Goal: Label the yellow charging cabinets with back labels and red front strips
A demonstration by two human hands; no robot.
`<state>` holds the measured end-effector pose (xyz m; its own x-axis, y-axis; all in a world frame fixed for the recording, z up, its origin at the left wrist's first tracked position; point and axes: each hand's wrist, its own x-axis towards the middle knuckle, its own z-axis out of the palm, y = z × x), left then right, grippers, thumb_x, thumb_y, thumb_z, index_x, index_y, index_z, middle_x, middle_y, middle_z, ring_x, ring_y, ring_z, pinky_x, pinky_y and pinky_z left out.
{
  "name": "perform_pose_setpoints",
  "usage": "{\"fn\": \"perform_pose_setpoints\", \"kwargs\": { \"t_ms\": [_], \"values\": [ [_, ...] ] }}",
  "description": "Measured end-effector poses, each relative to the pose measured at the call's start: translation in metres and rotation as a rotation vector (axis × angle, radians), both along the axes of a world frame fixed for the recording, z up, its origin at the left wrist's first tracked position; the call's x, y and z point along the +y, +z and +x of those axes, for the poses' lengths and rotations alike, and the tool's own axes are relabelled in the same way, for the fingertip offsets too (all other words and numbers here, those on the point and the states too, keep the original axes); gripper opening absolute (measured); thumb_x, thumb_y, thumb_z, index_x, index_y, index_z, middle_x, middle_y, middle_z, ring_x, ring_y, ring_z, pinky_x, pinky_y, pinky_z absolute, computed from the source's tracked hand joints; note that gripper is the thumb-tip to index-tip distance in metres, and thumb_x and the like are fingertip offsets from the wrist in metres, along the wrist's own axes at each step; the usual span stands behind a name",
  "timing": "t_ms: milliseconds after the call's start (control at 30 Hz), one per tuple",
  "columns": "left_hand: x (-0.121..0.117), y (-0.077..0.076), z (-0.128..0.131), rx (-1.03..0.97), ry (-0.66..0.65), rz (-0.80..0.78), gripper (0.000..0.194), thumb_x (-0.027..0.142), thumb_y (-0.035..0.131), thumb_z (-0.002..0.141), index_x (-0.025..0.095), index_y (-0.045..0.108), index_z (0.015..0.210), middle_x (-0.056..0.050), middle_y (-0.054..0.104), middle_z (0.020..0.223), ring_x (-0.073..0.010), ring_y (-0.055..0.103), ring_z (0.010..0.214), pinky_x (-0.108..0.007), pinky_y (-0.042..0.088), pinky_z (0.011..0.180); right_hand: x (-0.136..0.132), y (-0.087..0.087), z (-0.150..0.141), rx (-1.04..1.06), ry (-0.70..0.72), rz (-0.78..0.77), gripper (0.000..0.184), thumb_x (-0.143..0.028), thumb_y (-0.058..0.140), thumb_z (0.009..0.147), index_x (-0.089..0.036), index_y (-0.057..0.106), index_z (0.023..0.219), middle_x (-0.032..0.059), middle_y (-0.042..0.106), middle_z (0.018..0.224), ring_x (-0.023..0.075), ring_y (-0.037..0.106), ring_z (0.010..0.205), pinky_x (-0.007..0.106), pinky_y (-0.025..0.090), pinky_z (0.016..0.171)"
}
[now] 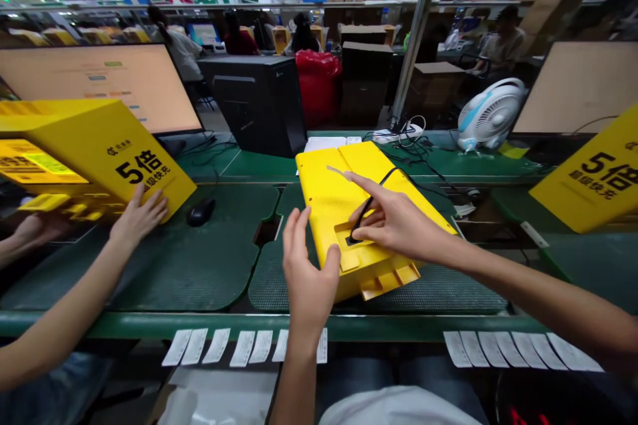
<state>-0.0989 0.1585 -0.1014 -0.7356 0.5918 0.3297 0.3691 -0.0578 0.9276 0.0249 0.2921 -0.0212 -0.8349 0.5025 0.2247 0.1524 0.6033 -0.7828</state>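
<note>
A yellow plastic housing lies flat on the dark green mat in front of me. My left hand steadies its near left edge, thumb on top and fingers stretched upward. My right hand rests on the housing with thumb and fingers pinched on a thin black cable that leads into a port near the housing's lower middle; the index finger points out.
At the left, another person's hand holds a second yellow unit marked "5". A black mouse, a monitor, a black computer tower, a white fan and a third yellow unit surround the mat. Paper labels hang along the bench's front edge.
</note>
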Motion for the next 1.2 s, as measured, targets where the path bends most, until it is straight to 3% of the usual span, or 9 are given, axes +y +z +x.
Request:
{"fn": "perform_pose_setpoints", "kwargs": {
  "t_ms": [67,133,200,333,467,600,733,900,1200],
  "values": [
    [0.003,0.017,0.002,0.147,-0.007,0.038,0.047,0.026,0.064,0.087,0.023,0.060,0.134,-0.008,0.049,0.149,-0.0281,0.044,0.140,-0.047,0.037,0.119,0.002,0.023,0.021,0.040,-0.055,0.034,0.061,-0.024,0.080,0.081,-0.027,0.061,0.138,0.0054,0.073,0.104,0.0214,0.073,0.084,0.029,0.065,0.068],
    [0.011,0.032,0.004,0.224,-0.136,0.026,0.038,0.032,0.065,0.090,0.023,0.065,0.127,-0.007,0.061,0.135,-0.0253,0.057,0.127,-0.042,0.047,0.111,0.007,0.042,0.044,0.131,-0.206,0.117,0.031,-0.036,0.077,0.085,-0.021,0.076,0.112,0.0061,0.073,0.096,0.0195,0.072,0.074,0.025,0.061,0.056],
    [0.020,0.039,0.005,0.229,-0.270,-0.027,0.035,0.035,0.068,0.090,0.022,0.068,0.122,-0.006,0.070,0.120,-0.0228,0.066,0.111,-0.038,0.055,0.099,0.015,0.050,0.061,0.196,-0.349,0.179,0.024,-0.041,0.076,0.086,-0.017,0.078,0.093,0.0062,0.072,0.086,0.0161,0.068,0.064,0.022,0.056,0.048],
    [0.034,0.037,0.002,0.066,-0.339,-0.034,0.021,0.035,0.062,0.094,0.019,0.072,0.105,-0.003,0.075,0.094,-0.0184,0.072,0.087,-0.030,0.059,0.081,0.039,0.034,0.071,0.069,-0.350,0.011,0.028,-0.042,0.078,0.083,-0.014,0.076,0.082,0.0082,0.072,0.080,0.0133,0.065,0.056,0.019,0.052,0.043],
    [0.031,0.031,-0.001,0.030,-0.302,-0.081,0.020,0.036,0.060,0.096,0.021,0.072,0.102,-0.002,0.076,0.096,-0.0168,0.073,0.089,-0.026,0.058,0.082,0.050,0.016,0.062,-0.061,-0.356,-0.300,0.035,-0.042,0.087,0.071,-0.011,0.073,0.081,0.0060,0.068,0.066,0.0132,0.064,0.051,0.018,0.050,0.042],
    [0.027,0.030,0.002,0.066,-0.261,-0.138,0.018,0.037,0.060,0.096,0.026,0.071,0.105,0.001,0.076,0.097,-0.0147,0.072,0.092,-0.023,0.058,0.083,0.050,0.011,0.054,-0.110,-0.379,-0.466,0.038,-0.035,0.094,0.059,-0.011,0.069,0.074,0.0046,0.066,0.063,0.0120,0.062,0.049,0.016,0.049,0.042],
    [0.027,0.031,0.005,0.111,-0.209,-0.149,0.016,0.034,0.069,0.090,0.027,0.071,0.104,0.002,0.075,0.100,-0.0163,0.073,0.093,-0.025,0.059,0.085,0.056,0.004,0.053,-0.144,-0.361,-0.520,0.036,-0.032,0.095,0.056,-0.012,0.068,0.069,0.0038,0.065,0.059,0.0112,0.060,0.047,0.015,0.046,0.039],
    [0.026,0.034,0.009,0.107,-0.144,-0.189,0.015,0.033,0.070,0.088,0.029,0.072,0.103,0.004,0.076,0.099,-0.0157,0.073,0.090,-0.025,0.060,0.083,0.067,-0.004,0.058,-0.168,-0.320,-0.553,0.035,-0.035,0.095,0.056,-0.016,0.070,0.073,0.0018,0.064,0.058,0.0124,0.060,0.046,0.019,0.050,0.041],
    [0.025,0.034,0.009,0.096,-0.141,-0.233,0.024,0.034,0.074,0.085,0.031,0.071,0.108,0.003,0.075,0.101,-0.0173,0.073,0.093,-0.030,0.061,0.090,0.067,-0.005,0.059,-0.189,-0.319,-0.527,0.031,-0.032,0.095,0.058,-0.018,0.072,0.073,0.0022,0.066,0.062,0.0125,0.062,0.048,0.018,0.052,0.042]
  ]
}}
